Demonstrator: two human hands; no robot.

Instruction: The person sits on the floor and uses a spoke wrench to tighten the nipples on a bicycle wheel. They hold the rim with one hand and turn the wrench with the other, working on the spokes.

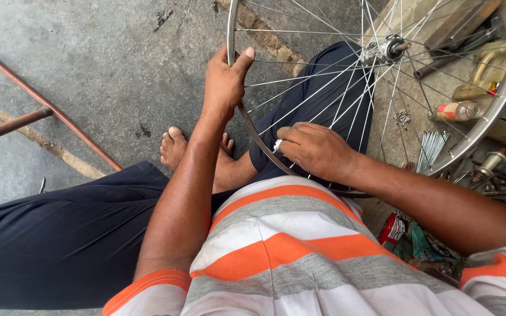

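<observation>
At 9 o'clock in my view, two rusty metal rods (48, 111) lie on the concrete floor (106, 64). Moving right, my dark trouser leg (60, 234) spans the lower left, and a bare foot (174, 146) rests on the floor near centre.

My left hand (225, 85) sits at 11 o'clock of centre. Its fingers are wrapped around the rim of the bicycle wheel (499, 88), thumb up along the rim's outer face.

The wheel stands tilted over my lap, filling the 1 o'clock quarter. Its hub (385, 50) lies at 1 o'clock, with spokes fanning to the rim.

My right hand (314, 149) lies at centre, at 5 o'clock of the left hand. Its fingers are curled shut, pinching a small silvery tool (277, 145) against the lower rim.

At 3 o'clock, beyond the spokes, I see a small bottle (458, 110), a bundle of loose spokes (431, 146) and mixed hardware on the floor.
</observation>
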